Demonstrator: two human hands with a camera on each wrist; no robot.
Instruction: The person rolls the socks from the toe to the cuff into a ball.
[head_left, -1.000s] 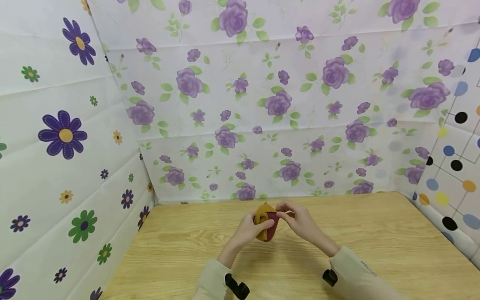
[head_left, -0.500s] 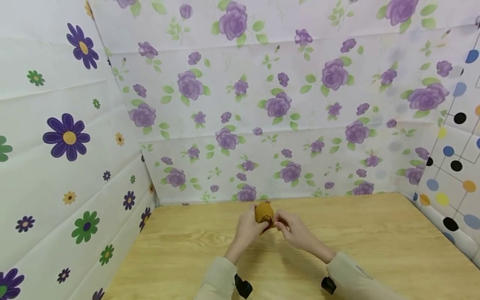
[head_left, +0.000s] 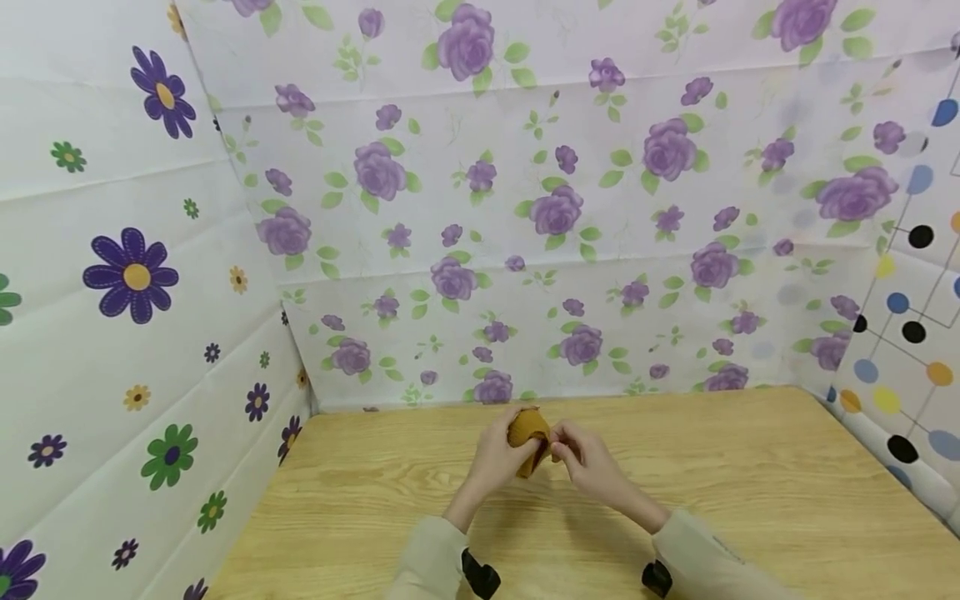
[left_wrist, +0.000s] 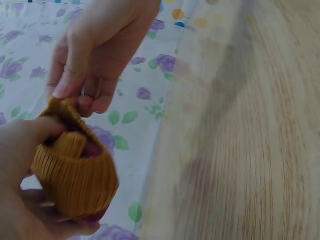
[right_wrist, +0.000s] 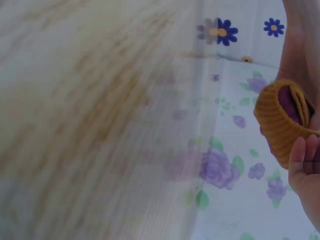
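Observation:
A rolled-up pair of knitted socks (head_left: 528,425), mustard and ribbed outside with maroon inside, is held above the table between both hands. My left hand (head_left: 495,457) grips the bundle from the left, its thumb over the opening. From the right, my right hand (head_left: 594,472) pinches the edge of the mustard cuff. The left wrist view shows the cuff (left_wrist: 80,182) gaping, with a folded mustard piece and maroon fabric inside. In the right wrist view, the fingers (right_wrist: 298,156) of my right hand are at the cuff's lower edge.
A light wood-grain table (head_left: 360,492) lies under the hands. Behind it hangs a white cloth (head_left: 480,233) with purple roses. Another flowered cloth (head_left: 187,350) lines the left side, and a dotted one (head_left: 900,358) the right.
The sock bundle has been turned so that mustard ribbing faces up and the maroon side is mostly hidden. The right hand has shifted slightly down and left along its edge.

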